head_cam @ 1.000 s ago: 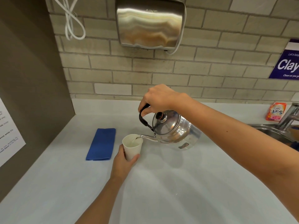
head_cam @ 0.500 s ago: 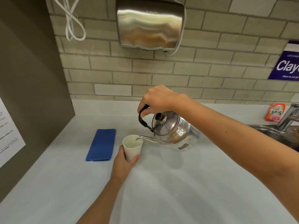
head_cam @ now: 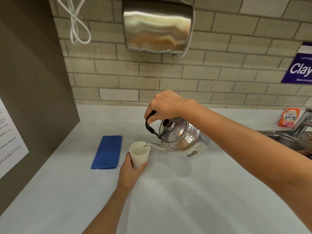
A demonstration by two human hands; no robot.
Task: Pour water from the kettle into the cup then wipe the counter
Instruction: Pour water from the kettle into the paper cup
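Note:
A shiny steel kettle (head_cam: pixel 182 139) with a black handle hangs tilted to the left above the pale counter (head_cam: pixel 194 191). My right hand (head_cam: pixel 166 104) grips its handle from above. The thin spout reaches over the rim of a white paper cup (head_cam: pixel 139 155), which holds some water. My left hand (head_cam: pixel 129 173) wraps the cup's lower part from the near side and holds it tilted slightly. A folded blue cloth (head_cam: pixel 108 152) lies flat on the counter, left of the cup.
A brown side panel (head_cam: pixel 33 98) with a white notice closes off the left. A steel hand dryer (head_cam: pixel 157 26) and a looped white cord hang on the brick wall. At the right are a sink (head_cam: pixel 287 141), a tap and an orange detergent sachet (head_cam: pixel 289 119).
The kettle, cup and both hands have hardly moved; the kettle stays tilted with its spout over the cup.

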